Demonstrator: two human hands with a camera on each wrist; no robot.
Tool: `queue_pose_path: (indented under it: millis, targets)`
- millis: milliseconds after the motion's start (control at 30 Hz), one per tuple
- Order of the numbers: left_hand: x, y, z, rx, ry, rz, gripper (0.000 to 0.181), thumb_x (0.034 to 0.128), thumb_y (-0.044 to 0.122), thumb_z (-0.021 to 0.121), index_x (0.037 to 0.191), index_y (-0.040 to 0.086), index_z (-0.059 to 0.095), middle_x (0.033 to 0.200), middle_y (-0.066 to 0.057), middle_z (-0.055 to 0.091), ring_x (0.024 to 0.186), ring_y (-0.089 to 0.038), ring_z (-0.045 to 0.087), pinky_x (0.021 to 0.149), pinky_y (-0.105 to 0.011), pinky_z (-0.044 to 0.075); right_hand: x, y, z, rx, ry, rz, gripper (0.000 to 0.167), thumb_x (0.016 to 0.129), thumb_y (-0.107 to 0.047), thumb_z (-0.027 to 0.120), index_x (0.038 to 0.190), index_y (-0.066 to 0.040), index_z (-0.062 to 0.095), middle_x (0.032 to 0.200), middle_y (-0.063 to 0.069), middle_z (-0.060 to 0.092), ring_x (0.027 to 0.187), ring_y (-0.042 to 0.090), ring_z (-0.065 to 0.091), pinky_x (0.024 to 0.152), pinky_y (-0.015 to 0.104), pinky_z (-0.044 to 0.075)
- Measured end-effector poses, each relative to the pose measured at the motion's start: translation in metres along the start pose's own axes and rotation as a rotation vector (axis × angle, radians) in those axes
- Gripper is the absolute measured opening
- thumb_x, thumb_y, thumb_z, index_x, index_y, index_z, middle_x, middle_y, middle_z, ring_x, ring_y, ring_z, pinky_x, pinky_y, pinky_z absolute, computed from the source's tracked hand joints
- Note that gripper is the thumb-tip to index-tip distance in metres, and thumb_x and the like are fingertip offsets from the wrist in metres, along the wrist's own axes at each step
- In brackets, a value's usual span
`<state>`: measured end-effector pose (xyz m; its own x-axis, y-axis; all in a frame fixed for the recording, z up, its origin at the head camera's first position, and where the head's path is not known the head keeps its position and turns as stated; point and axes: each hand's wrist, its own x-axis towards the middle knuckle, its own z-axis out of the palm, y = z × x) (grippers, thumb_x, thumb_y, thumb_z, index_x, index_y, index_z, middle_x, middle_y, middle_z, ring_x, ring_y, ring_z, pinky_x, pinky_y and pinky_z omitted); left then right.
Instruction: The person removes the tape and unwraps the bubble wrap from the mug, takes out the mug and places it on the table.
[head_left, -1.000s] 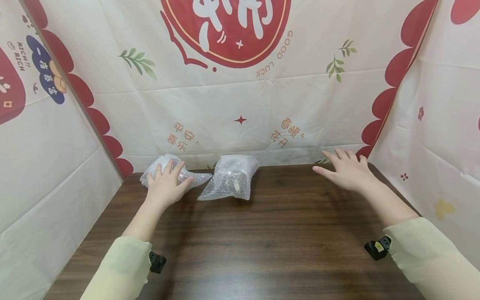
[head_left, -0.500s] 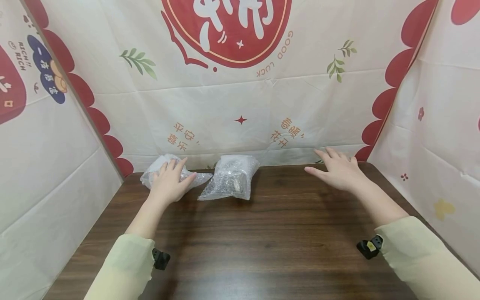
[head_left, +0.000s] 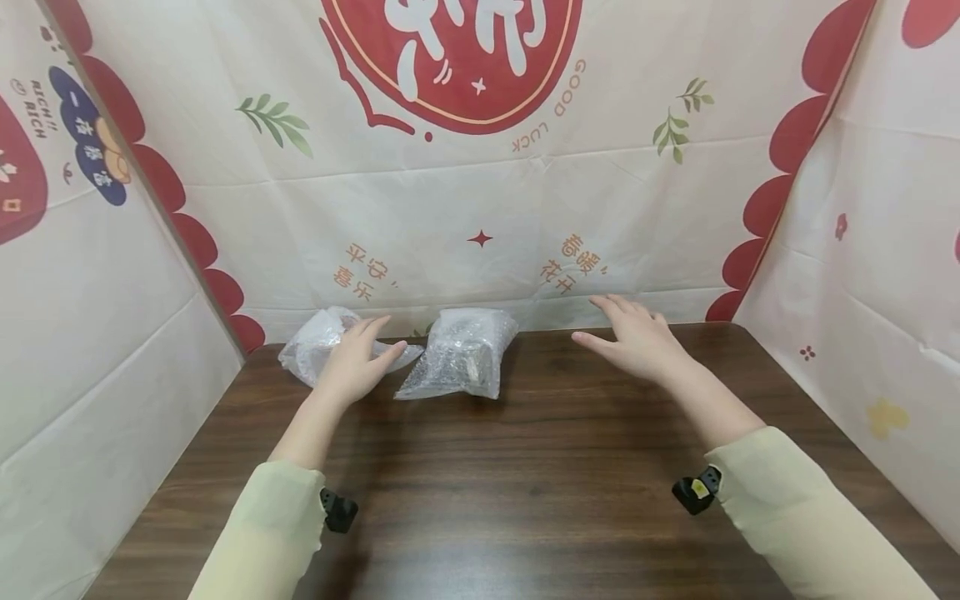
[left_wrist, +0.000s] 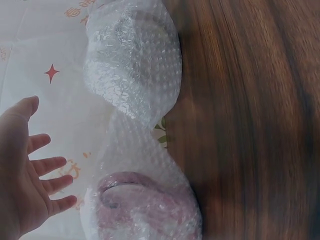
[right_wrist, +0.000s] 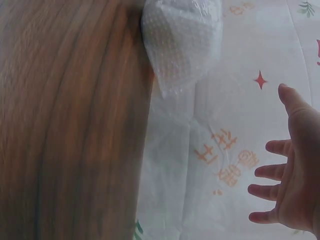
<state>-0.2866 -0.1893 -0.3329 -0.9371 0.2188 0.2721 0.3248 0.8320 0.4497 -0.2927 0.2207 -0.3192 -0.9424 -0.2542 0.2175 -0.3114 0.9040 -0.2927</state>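
Two bubble-wrapped bundles lie at the back of the brown wooden table [head_left: 510,467]. The left bundle [head_left: 309,342] shows something pinkish through its wrap in the left wrist view; what it is cannot be made out. The middle bundle [head_left: 467,354] has a greyish item inside, blurred by the plastic. My left hand [head_left: 352,367] hovers over the right part of the left bundle, fingers spread, and the left wrist view shows it apart from the wrap. To the right of the middle bundle, my right hand [head_left: 637,342] hangs above the table with fingers extended, holding nothing.
A white printed cloth backdrop [head_left: 480,200] rises right behind the table's back edge. Similar cloth panels stand along the left side [head_left: 97,333] and the right side [head_left: 877,275]. Black wrist cameras sit at both sleeves.
Both hands have moved inward: the left one to the right, off the left bundle's middle, and the right one to the left. The bundles have stayed in place.
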Motion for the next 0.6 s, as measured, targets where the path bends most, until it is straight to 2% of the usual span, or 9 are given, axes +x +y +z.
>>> queue_pose_path:
  millis: [167, 300, 433, 600]
  targets:
    - [0.005, -0.001, 0.007, -0.118, -0.011, -0.009, 0.068, 0.0979, 0.046, 0.048, 0.147, 0.001, 0.032, 0.15, -0.02, 0.032, 0.138, -0.038, 0.025, 0.11, -0.054, 0.021, 0.007, -0.012, 0.014, 0.067, 0.017, -0.015, 0.085, 0.09, -0.063, 0.051, 0.15, -0.008, 0.026, 0.15, 0.016, 0.033, 0.136, 0.038, 0.029, 0.102, 0.069, 0.014]
    - [0.008, 0.001, 0.015, -0.195, 0.008, -0.021, 0.069, 0.0978, 0.044, 0.05, 0.148, 0.0, 0.029, 0.151, -0.021, 0.029, 0.138, -0.037, 0.024, 0.11, -0.053, 0.021, 0.01, -0.022, 0.023, 0.107, 0.032, -0.042, 0.085, 0.09, -0.064, 0.05, 0.15, -0.008, 0.027, 0.15, 0.016, 0.034, 0.136, 0.037, 0.028, 0.104, 0.067, 0.016]
    - [0.012, 0.003, 0.023, -0.248, 0.025, -0.034, 0.07, 0.0974, 0.042, 0.051, 0.148, 0.0, 0.028, 0.151, -0.021, 0.027, 0.139, -0.037, 0.023, 0.111, -0.052, 0.02, 0.012, -0.032, 0.031, 0.164, 0.042, -0.056, 0.083, 0.09, -0.06, 0.053, 0.149, -0.007, 0.029, 0.15, 0.017, 0.034, 0.137, 0.036, 0.028, 0.105, 0.064, 0.019]
    - [0.015, 0.005, 0.032, -0.294, 0.029, -0.045, 0.07, 0.0973, 0.041, 0.052, 0.149, 0.001, 0.026, 0.149, -0.021, 0.032, 0.136, -0.037, 0.03, 0.11, -0.051, 0.023, 0.013, -0.042, 0.042, 0.251, 0.03, -0.041, 0.085, 0.089, -0.061, 0.053, 0.15, -0.007, 0.028, 0.151, 0.017, 0.032, 0.137, 0.036, 0.028, 0.107, 0.058, 0.023]
